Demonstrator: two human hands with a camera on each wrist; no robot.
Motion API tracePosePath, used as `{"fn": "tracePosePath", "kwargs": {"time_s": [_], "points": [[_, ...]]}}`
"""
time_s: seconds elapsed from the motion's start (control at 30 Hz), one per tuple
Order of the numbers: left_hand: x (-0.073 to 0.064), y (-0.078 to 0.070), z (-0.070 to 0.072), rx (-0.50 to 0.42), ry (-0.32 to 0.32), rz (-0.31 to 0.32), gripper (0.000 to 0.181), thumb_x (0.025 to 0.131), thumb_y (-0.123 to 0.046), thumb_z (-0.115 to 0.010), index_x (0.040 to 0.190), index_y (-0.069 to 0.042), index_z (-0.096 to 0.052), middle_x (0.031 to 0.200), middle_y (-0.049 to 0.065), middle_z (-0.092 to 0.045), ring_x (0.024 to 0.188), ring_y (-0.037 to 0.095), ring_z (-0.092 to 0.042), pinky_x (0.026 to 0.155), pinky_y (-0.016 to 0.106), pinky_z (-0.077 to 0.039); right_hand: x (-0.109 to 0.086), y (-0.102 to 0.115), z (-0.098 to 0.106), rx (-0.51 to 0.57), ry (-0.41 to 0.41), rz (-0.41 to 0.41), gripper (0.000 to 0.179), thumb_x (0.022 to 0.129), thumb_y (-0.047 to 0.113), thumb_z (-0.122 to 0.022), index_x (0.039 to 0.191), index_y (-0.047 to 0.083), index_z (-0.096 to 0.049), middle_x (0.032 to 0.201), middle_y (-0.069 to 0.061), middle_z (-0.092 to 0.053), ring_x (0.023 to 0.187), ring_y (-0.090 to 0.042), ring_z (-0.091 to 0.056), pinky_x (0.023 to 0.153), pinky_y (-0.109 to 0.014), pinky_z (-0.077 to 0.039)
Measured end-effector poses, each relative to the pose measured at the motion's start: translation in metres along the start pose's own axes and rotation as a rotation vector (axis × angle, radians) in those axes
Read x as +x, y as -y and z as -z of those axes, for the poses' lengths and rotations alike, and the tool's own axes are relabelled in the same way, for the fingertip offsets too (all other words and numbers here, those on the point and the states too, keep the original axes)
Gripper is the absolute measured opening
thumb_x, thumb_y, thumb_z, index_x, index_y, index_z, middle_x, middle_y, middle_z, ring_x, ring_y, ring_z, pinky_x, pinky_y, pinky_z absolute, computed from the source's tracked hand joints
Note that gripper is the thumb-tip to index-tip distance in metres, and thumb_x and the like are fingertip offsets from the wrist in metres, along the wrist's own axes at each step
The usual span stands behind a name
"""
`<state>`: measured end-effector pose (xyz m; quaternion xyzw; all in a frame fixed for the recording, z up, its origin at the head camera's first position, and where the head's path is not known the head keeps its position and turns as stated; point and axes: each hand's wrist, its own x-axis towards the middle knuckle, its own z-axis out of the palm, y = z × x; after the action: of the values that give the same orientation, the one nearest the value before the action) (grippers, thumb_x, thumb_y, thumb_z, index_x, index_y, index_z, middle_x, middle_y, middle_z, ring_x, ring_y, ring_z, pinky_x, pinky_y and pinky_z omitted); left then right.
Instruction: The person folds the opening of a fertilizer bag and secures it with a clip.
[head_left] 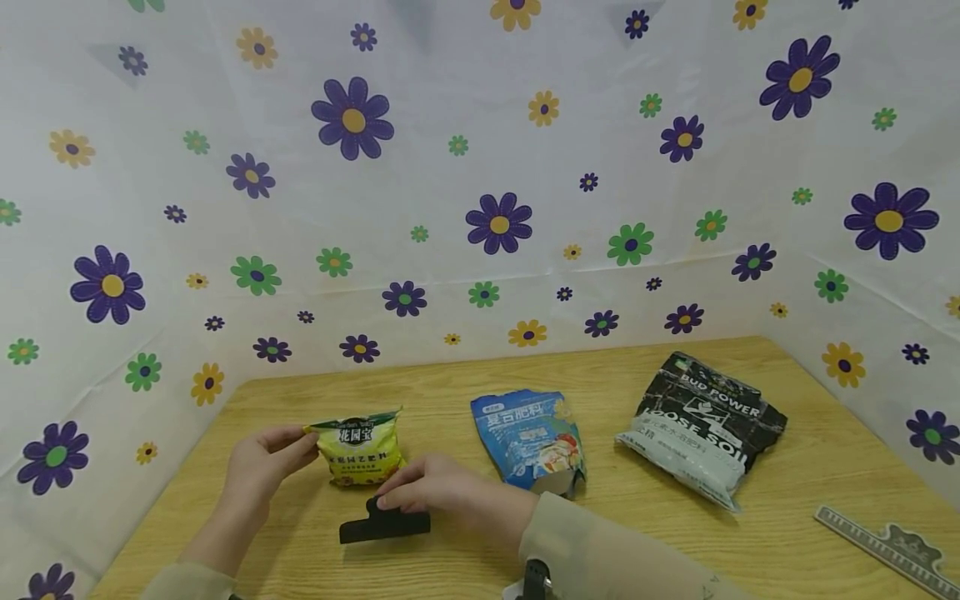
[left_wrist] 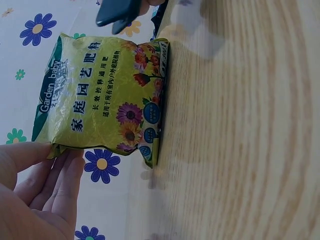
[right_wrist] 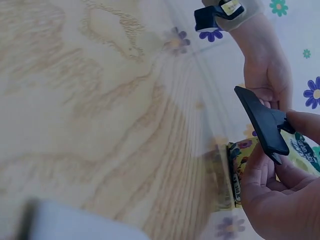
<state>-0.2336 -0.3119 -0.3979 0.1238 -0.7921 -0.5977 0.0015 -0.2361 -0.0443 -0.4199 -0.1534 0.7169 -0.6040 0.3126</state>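
Standing at nine o'clock on the tabletop (head_left: 438,404), the yellow packet (head_left: 362,457) is pinched by the left hand (head_left: 261,460), seemingly for steadiness; the black clip (head_left: 386,525) is gripped by the right hand (head_left: 444,483).

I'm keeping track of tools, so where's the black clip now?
In the head view, the black clip is pinched in the right hand, left of the picture's centre, just below the yellow bag.
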Motion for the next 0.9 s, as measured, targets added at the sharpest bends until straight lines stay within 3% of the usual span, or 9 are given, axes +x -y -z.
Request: {"fn": "tracePosePath", "kwargs": {"time_s": [0.5,0.9], "points": [[0.002,0.001,0.000,-0.009,0.002,0.007,0.042,0.104,-0.018,-0.071,0.137,0.008,-0.061,0.093,-0.022,-0.070,0.083,-0.003,-0.076,0.081,0.011,-0.061,-0.002,0.010,0.005,0.005,-0.015,0.029,0.023,0.099,0.011,-0.073,0.117,-0.002,-0.079,0.126,-0.008,-0.075,0.110,-0.023,-0.073,0.106,-0.040,-0.061],[0.001,-0.001,0.000,-0.003,-0.001,0.004,0.044,0.104,-0.017,-0.070,0.137,0.010,-0.060,0.093,-0.021,-0.070,0.081,-0.005,-0.075,0.080,0.011,-0.061,0.000,0.018,0.011,-0.007,-0.047,0.056,0.023,0.098,0.014,-0.075,0.117,0.002,-0.080,0.129,-0.005,-0.074,0.105,-0.018,-0.070,0.105,-0.038,-0.061]]}}
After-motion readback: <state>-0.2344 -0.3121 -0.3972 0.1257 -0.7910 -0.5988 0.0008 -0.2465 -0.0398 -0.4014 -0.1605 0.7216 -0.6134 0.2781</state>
